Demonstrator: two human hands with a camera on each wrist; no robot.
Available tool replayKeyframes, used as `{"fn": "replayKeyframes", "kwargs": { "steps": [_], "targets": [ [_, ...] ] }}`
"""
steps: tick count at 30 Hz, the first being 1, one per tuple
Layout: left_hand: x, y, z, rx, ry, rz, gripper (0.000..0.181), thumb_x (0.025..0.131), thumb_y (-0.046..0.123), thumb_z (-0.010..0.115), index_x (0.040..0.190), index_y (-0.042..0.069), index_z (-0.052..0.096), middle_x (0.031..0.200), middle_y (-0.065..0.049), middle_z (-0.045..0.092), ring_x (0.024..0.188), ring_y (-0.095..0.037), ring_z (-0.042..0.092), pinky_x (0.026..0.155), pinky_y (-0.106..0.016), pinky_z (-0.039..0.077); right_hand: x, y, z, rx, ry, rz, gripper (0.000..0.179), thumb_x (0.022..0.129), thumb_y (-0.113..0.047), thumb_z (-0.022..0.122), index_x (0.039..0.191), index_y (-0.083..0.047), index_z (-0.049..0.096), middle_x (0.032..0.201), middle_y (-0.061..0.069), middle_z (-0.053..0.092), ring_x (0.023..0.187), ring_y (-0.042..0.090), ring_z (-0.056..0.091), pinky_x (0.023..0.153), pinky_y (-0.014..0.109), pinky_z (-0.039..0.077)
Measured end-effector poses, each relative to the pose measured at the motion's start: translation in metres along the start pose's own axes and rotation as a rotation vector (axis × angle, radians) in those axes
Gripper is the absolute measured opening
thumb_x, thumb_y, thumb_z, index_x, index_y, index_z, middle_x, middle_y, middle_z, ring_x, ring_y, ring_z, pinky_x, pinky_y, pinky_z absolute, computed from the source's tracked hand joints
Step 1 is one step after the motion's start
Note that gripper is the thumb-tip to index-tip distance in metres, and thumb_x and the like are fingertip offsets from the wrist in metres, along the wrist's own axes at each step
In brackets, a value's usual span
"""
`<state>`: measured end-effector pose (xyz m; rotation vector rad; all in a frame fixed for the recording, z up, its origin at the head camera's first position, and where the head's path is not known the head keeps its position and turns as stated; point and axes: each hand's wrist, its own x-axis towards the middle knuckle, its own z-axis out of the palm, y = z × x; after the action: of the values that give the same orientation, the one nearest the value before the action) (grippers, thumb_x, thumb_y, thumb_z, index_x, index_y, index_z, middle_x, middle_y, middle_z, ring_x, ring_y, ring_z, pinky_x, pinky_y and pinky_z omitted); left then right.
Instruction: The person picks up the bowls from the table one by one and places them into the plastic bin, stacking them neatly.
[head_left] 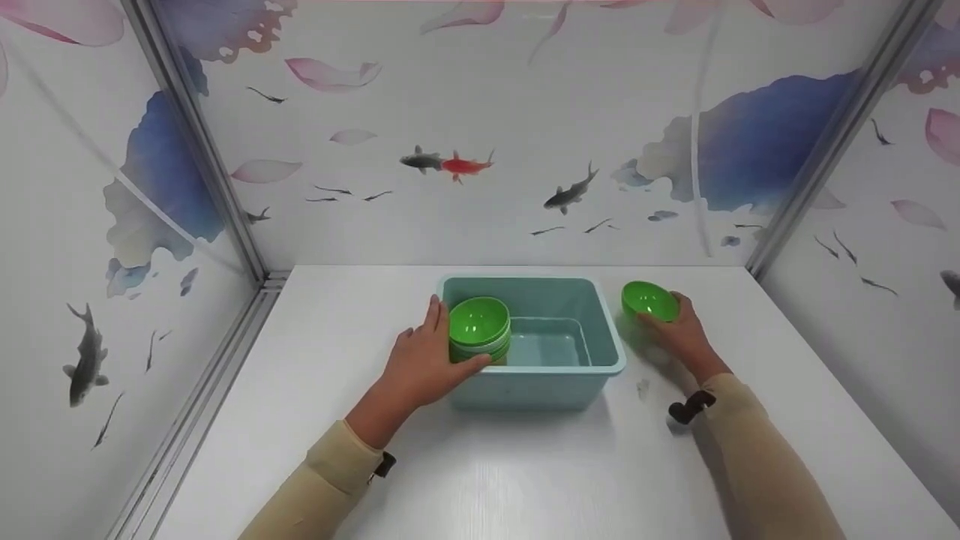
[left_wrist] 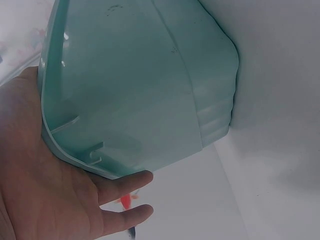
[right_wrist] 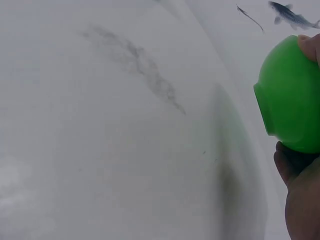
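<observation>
My right hand point(head_left: 679, 334) pinches a green bowl point(head_left: 646, 300) by its side, held to the right of the basin with its inside facing up in the head view. The right wrist view shows that bowl's rounded outside and foot ring, with my thumb and a finger at its edge. My left hand point(head_left: 426, 356) rests at the front left corner of a pale teal plastic basin point(head_left: 525, 390), thumb along the front rim. Two straight fingers point(left_wrist: 127, 185) lie outside the basin wall. Next to this hand, a stack of bowls point(head_left: 480, 322), green on top, stands inside the basin's left end.
The basin stands on a white table point(head_left: 510, 465) enclosed by printed panels point(head_left: 480, 90) with fish and petals. Metal posts point(head_left: 199, 142) frame the corners. A grey smudge point(right_wrist: 140, 70) marks the tabletop under my right hand.
</observation>
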<state>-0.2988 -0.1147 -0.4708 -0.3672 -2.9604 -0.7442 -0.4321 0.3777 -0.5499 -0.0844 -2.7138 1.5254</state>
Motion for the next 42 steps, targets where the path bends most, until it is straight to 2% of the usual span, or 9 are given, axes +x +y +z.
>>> {"fn": "replayKeyframes", "kwargs": {
  "steps": [6, 13, 20, 29, 33, 42],
  "targets": [
    [0.0, 0.0, 0.0, -0.01, 0.002, 0.002, 0.123, 0.096, 0.078, 0.065, 0.175, -0.002, 0.017, 0.185, -0.019, 0.01, 0.154, -0.041, 0.047, 0.128, -0.061, 0.03, -0.006, -0.019, -0.003, 0.011, 0.0, -0.02, 0.123, 0.099, -0.059, 0.08, 0.174, 0.002, 0.003, 0.172, 0.036, 0.025, 0.159, 0.051, 0.031, 0.129, 0.063, 0.029],
    [-0.001, -0.002, 0.003, -0.002, -0.007, 0.002, 0.13, 0.092, 0.09, 0.056, 0.176, -0.001, 0.014, 0.185, -0.018, 0.009, 0.154, -0.042, 0.047, 0.128, -0.06, 0.03, -0.019, -0.041, -0.003, -0.027, -0.018, -0.061, 0.122, 0.1, -0.061, 0.077, 0.174, 0.002, 0.004, 0.171, 0.036, 0.027, 0.156, 0.052, 0.035, 0.127, 0.063, 0.034],
    [-0.002, -0.001, 0.0, 0.011, -0.01, 0.001, 0.129, 0.093, 0.089, 0.055, 0.175, -0.002, 0.015, 0.185, -0.018, 0.009, 0.153, -0.041, 0.049, 0.128, -0.059, 0.03, -0.031, -0.064, -0.002, -0.029, 0.001, -0.137, 0.115, 0.101, -0.051, 0.079, 0.174, 0.003, 0.008, 0.17, 0.036, 0.029, 0.155, 0.052, 0.038, 0.126, 0.063, 0.036],
    [-0.001, -0.001, 0.0, 0.023, -0.003, 0.003, 0.126, 0.095, 0.085, 0.058, 0.175, -0.002, 0.015, 0.185, -0.018, 0.009, 0.153, -0.041, 0.049, 0.128, -0.059, 0.031, -0.044, -0.091, -0.002, -0.023, 0.0, -0.205, 0.111, 0.101, -0.048, 0.081, 0.174, 0.002, 0.013, 0.168, 0.033, 0.033, 0.151, 0.05, 0.042, 0.123, 0.062, 0.039],
    [0.0, -0.001, 0.0, 0.016, 0.0, 0.003, 0.124, 0.096, 0.083, 0.06, 0.175, -0.002, 0.016, 0.185, -0.018, 0.009, 0.153, -0.042, 0.048, 0.128, -0.06, 0.031, -0.048, -0.101, -0.003, -0.033, -0.004, -0.217, 0.11, 0.101, -0.047, 0.081, 0.174, 0.001, 0.014, 0.168, 0.033, 0.035, 0.149, 0.049, 0.044, 0.121, 0.062, 0.041],
    [-0.001, -0.001, -0.001, 0.016, -0.007, 0.009, 0.128, 0.094, 0.089, 0.055, 0.176, -0.001, 0.015, 0.185, -0.018, 0.009, 0.153, -0.042, 0.048, 0.128, -0.059, 0.031, -0.056, -0.118, -0.004, -0.048, -0.013, -0.251, 0.108, 0.101, -0.044, 0.082, 0.173, 0.003, 0.017, 0.165, 0.033, 0.039, 0.147, 0.049, 0.047, 0.12, 0.062, 0.043]
  ]
}}
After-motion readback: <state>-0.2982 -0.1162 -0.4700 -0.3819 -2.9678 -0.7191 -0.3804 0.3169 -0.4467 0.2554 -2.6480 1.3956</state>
